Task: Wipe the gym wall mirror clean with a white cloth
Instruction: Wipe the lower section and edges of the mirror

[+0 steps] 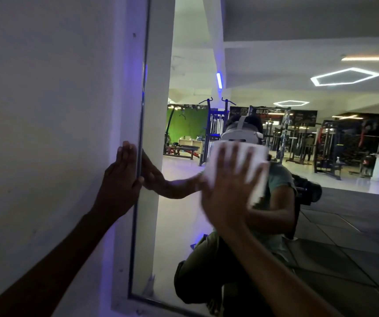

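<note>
In the mirror (275, 202), a dark banner (273, 115) on the far gym wall, above the reflected head, carries white letters seen reversed; the part that can be made out reads "CLUB" backwards, at the banner's top left. Other posters beside it are too small and blurred to read.

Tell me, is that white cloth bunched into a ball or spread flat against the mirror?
Spread flat. The white cloth lies as a flat sheet under the right hand, whose straight, splayed fingers press it to the mirror. Motion blur hides any folds.
</note>
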